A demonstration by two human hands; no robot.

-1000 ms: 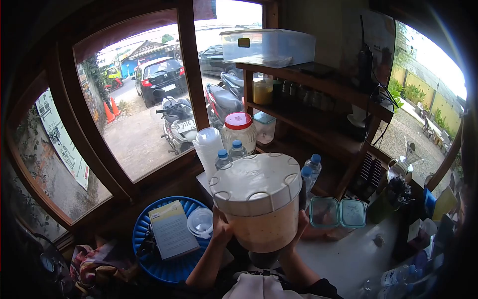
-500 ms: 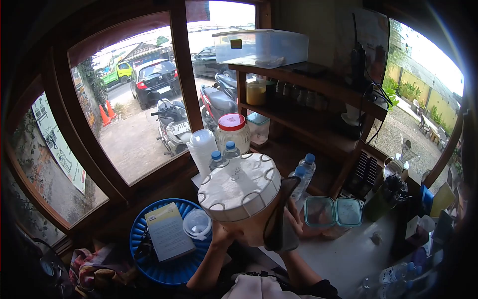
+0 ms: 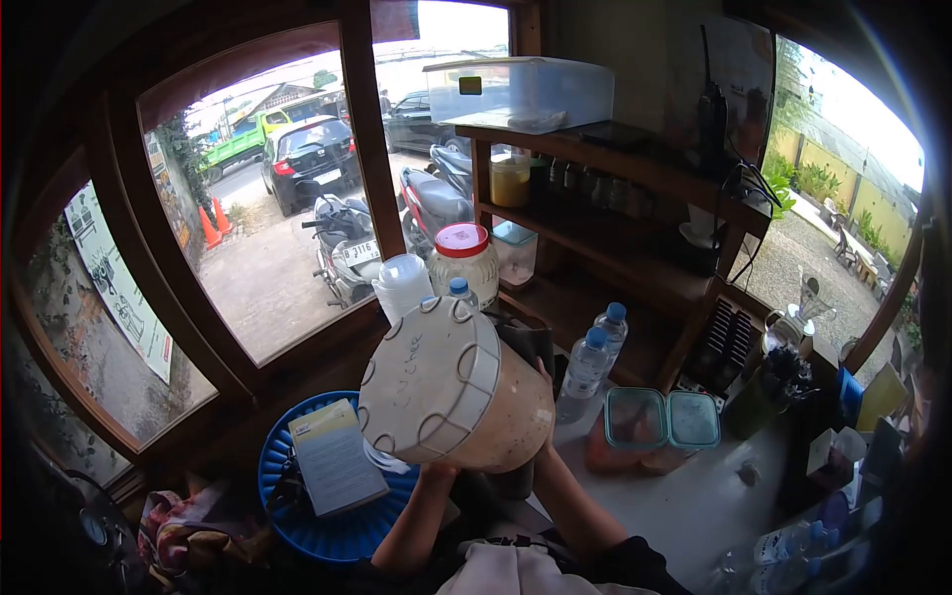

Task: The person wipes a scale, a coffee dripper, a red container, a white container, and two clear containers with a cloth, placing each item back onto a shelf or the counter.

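A large round tub (image 3: 511,412) with a white lid (image 3: 421,372) is held up in front of me, its lid tilted toward the left. Handwriting shows on the lid. My left hand (image 3: 439,474) supports the tub from below, fingers mostly hidden under it. My right hand (image 3: 545,451) is against the tub's right side, with a dark cloth (image 3: 514,481) hanging between it and the tub; its fingers are largely hidden behind the tub.
Water bottles (image 3: 583,375) and lidded glass containers (image 3: 636,418) stand on the white counter (image 3: 694,506) at right. A blue round tray (image 3: 327,540) holds a book (image 3: 337,461). Behind are a red-lidded jar (image 3: 464,260), plastic cups (image 3: 402,288) and wooden shelves (image 3: 615,238).
The tub has tipped and shifted left, bringing the lid's writing into view and uncovering more of the bottles. The dark cloth has moved behind and below it. A green truck outside has moved right.
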